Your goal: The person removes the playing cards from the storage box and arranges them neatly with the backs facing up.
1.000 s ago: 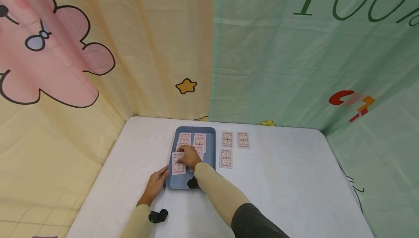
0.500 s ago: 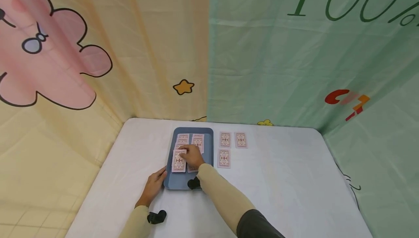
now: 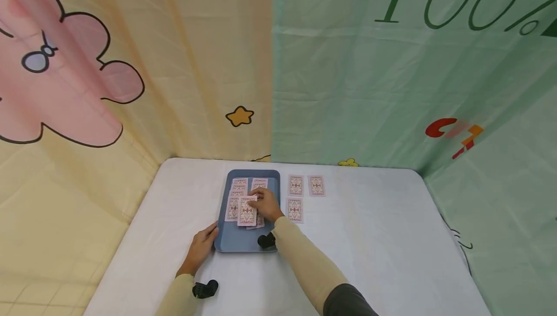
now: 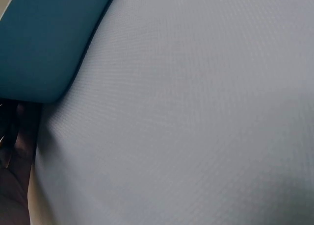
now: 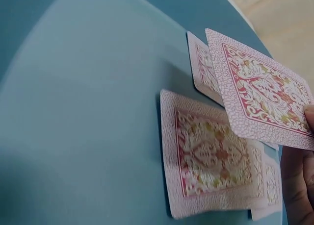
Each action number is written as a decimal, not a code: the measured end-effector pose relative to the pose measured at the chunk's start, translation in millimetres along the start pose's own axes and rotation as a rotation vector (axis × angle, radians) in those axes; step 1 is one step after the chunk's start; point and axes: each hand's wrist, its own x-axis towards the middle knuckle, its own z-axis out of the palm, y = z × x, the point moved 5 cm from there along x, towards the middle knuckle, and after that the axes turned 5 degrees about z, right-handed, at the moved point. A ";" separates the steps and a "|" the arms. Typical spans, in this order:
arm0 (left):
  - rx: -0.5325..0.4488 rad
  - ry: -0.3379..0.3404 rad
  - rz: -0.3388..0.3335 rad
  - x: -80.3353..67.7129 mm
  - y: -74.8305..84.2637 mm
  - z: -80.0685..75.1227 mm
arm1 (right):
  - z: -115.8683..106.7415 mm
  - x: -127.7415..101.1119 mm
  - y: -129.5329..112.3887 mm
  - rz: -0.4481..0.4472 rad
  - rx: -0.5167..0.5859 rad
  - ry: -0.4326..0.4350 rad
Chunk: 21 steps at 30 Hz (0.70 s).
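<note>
Several playing cards (image 3: 238, 191) with pink, ornately patterned backs lie overlapping on a smooth blue tray (image 3: 233, 243) with rounded corners, which sits on the pale cloth-covered worktop (image 3: 370, 238). The right hand (image 3: 266, 205) pinches one thin, flat card (image 3: 246, 211) at its edge between thumb and fingers (image 5: 300, 186), holding it tilted just above the others (its back faces up). The left hand (image 3: 201, 248) rests on the worktop, its relaxed fingers touching the tray's near left corner. Three more cards (image 3: 301, 191) lie flat beside the tray, to its right.
</note>
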 end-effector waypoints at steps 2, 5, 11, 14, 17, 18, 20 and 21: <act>0.017 0.010 0.025 -0.5 1.6 0.4 | -7.2 -0.2 2.0 -0.002 0.000 0.021; 0.011 0.011 0.026 -0.2 1.5 0.3 | -18.4 -1.0 4.1 -0.005 -0.001 0.056; 0.005 -0.022 -0.033 2.8 -3.0 -1.6 | -36.4 -3.8 7.2 0.015 0.047 0.096; 0.015 -0.030 -0.052 2.4 -4.9 -1.6 | -44.1 -7.2 9.4 0.031 0.065 0.112; 0.010 -0.026 -0.046 2.0 -4.7 -1.0 | -52.4 -10.4 11.5 0.032 0.088 0.125; 0.007 -0.025 -0.047 1.8 -4.5 -0.8 | -55.0 -11.4 12.6 0.035 0.103 0.126; 0.010 -0.021 -0.039 1.8 -4.2 -0.4 | -60.0 -12.1 16.1 0.040 0.125 0.126; 0.008 -0.022 -0.038 1.9 -4.1 -0.1 | -62.3 -12.2 18.9 0.047 0.133 0.129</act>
